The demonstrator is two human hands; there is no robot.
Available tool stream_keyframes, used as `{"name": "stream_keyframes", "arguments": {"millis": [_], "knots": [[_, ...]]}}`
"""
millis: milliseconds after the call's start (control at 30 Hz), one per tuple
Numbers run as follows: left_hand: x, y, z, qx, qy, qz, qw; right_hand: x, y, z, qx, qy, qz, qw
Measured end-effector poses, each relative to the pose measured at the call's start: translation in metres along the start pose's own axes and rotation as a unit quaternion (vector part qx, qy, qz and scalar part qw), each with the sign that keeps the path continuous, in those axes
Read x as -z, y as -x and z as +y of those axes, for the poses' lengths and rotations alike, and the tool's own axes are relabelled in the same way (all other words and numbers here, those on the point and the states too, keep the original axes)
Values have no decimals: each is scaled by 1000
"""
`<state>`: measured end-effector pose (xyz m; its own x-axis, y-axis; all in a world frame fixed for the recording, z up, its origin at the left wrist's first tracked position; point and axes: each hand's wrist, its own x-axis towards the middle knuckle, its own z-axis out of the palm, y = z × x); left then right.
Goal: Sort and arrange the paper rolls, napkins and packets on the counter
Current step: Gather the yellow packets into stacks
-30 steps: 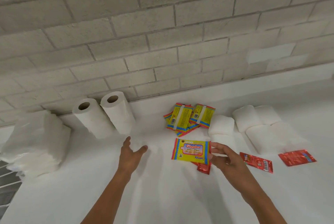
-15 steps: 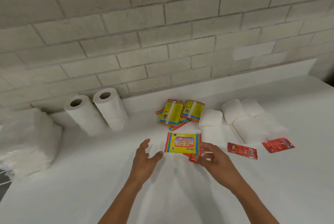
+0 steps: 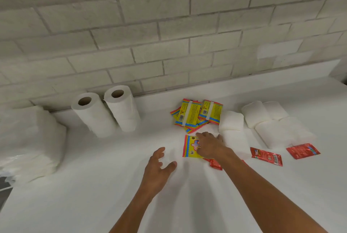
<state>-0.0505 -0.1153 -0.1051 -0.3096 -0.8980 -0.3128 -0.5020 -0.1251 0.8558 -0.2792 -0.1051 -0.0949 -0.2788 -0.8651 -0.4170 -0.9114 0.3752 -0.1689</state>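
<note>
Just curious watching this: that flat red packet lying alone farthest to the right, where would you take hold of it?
Probably by its near edge, coming from above. The red packet lies flat on the counter with bare surface around it, so fingers can pinch its crinkled rim. The right hand is nearer.

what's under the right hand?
The right hand rests on a yellow packet lying flat on the counter. A red packet peeks out beside the wrist; the rest is hidden.
</note>
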Motion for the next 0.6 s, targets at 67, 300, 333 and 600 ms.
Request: {"name": "stream_keyframes", "arguments": {"millis": [67,300,333,600], "knots": [[5,-3,-4,3,7,1,1000,2,-3,-4,-10,9,-14,1000],[15,-7,-17,11,17,-7,1000,6,-6,-14,-37,17,15,999],[15,-8,-18,10,18,-9,1000,6,-6,-15,-39,19,28,999],[13,-8,-20,7,16,-34,999,8,9,-22,-32,-66,58,996]]}}
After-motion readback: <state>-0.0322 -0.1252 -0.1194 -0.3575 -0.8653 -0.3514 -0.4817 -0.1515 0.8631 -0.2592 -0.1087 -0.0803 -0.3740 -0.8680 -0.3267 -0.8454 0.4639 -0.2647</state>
